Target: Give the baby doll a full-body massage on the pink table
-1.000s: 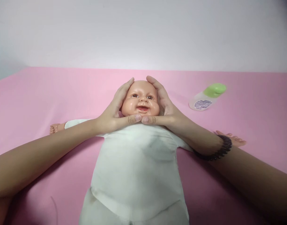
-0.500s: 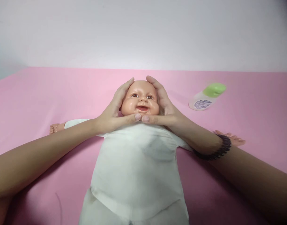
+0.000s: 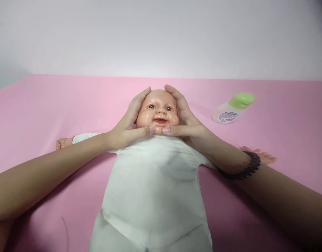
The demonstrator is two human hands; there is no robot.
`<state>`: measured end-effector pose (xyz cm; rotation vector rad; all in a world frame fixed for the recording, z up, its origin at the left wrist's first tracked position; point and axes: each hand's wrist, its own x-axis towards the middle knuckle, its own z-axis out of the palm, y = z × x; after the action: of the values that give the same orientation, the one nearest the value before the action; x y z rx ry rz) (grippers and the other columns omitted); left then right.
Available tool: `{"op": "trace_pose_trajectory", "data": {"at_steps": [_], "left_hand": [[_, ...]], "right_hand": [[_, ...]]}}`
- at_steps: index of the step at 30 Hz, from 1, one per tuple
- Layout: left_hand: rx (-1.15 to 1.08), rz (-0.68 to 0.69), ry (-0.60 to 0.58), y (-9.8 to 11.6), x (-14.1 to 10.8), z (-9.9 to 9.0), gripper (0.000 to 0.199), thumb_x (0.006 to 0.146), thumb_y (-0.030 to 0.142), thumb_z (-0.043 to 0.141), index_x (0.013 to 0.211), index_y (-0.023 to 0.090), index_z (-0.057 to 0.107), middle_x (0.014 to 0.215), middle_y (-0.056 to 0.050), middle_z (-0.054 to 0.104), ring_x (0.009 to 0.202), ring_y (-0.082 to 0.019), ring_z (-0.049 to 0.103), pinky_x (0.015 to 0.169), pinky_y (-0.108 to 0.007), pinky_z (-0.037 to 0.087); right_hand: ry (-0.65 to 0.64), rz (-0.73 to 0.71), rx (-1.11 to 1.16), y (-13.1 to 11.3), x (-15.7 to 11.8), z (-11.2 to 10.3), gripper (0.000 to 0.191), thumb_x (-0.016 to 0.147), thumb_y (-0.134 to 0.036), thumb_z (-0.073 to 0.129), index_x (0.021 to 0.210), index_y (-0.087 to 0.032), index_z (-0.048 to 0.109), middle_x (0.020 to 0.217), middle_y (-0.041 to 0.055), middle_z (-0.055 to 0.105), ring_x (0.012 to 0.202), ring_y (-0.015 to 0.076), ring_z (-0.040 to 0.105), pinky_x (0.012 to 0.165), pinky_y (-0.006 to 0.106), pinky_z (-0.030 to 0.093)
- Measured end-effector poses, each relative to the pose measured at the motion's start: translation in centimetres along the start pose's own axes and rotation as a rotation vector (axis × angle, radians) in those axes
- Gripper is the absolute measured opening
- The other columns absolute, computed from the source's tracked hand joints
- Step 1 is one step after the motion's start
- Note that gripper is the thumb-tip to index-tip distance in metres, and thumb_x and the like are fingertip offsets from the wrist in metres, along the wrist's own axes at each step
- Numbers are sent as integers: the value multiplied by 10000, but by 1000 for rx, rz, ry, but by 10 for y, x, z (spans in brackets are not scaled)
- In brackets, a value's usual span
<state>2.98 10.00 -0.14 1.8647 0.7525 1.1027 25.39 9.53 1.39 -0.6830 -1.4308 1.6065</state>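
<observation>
A baby doll (image 3: pixel 152 189) in a white cloth body lies on its back on the pink surface, head away from me. My left hand (image 3: pixel 126 126) cups the left side of the doll's head (image 3: pixel 158 110), fingers along the temple and thumb lying under the chin. My right hand (image 3: pixel 187 122) cups the other side the same way, its thumb under the chin too. The two thumb tips are a small gap apart below the doll's mouth. A dark bead bracelet (image 3: pixel 245 168) circles my right wrist.
A clear bottle with a green cap (image 3: pixel 233 108) lies on its side at the right of the pink surface (image 3: pixel 45 105). The doll's small hands (image 3: pixel 61 142) stick out at both sides, one beside my right wrist. A white wall rises behind.
My thumbs have slid slightly apart and up along the doll's chin; a second ago their tips were touching. The doll has not moved.
</observation>
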Motion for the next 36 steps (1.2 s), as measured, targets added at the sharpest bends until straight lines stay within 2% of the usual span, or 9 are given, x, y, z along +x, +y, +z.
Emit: {"op": "trace_pose_trajectory", "data": {"at_steps": [6,12,15,24,32,36], "left_hand": [[6,-2,-7,2,0,0,864,852,544,803,1588,421,368,1742,-5,246,1623,-407,176,1311,-619,267],[-17,-3,-10,3,-1,4,911,845,569,809,1607,412,337,1750,-28,212,1629,-417,149,1303,-619,294],[18,32,-30,-2,-1,3,905,878,581,772,1625,420,287,1756,-25,189,1628,-425,143,1296,-651,286],[133,123,-87,-15,2,-8,863,943,577,686,1649,450,207,1767,2,149,1620,-434,162,1293,-682,269],[141,137,-78,-13,1,-1,892,934,609,689,1649,443,182,1764,-31,144,1611,-436,203,1244,-686,372],[174,146,-66,-12,1,1,906,928,635,680,1651,449,167,1763,-28,152,1615,-435,191,1246,-690,369]], "right_hand": [[-22,19,8,-3,-3,3,1021,742,-304,879,1570,-545,332,1593,-68,502,1433,304,561,1158,551,531],[-5,-1,-46,0,-3,2,1046,742,-373,901,1596,-512,313,1636,-43,451,1473,331,511,1153,553,531],[-41,-11,-95,1,-3,0,1079,756,-369,893,1612,-515,253,1674,-39,392,1489,330,492,1167,546,521],[-98,-48,-226,6,1,-8,993,843,-390,764,1618,-540,161,1699,-53,342,1501,332,475,1168,596,519],[-115,-94,-355,3,0,-4,1034,861,-530,770,1636,-516,85,1712,-20,309,1497,337,477,1122,559,563],[-113,-109,-383,4,0,-5,1031,863,-534,770,1637,-517,90,1703,-13,333,1475,338,504,1103,559,578]]}}
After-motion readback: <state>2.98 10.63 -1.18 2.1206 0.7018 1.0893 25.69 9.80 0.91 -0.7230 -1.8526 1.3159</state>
